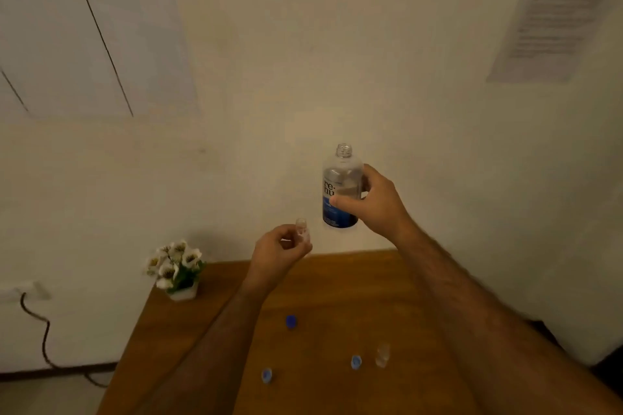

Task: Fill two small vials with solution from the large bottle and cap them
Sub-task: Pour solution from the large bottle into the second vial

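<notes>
Your table (337,296) looks like smooth matt brown wood, the big bottle (342,189) is clear glossy plastic with a blue label, both vials (301,229) (382,354) see-through, and the caps (291,321) blue plastic

Wooden table (337,280) bears a flower pot (178,271); three blue caps (291,321); one clear vial (382,354).

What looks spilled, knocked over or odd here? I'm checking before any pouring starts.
Nothing stands out. The large bottle is upright and uncapped in the right hand; the left hand holds a vial. The second vial stands upright on the table, with no visible spill.
</notes>
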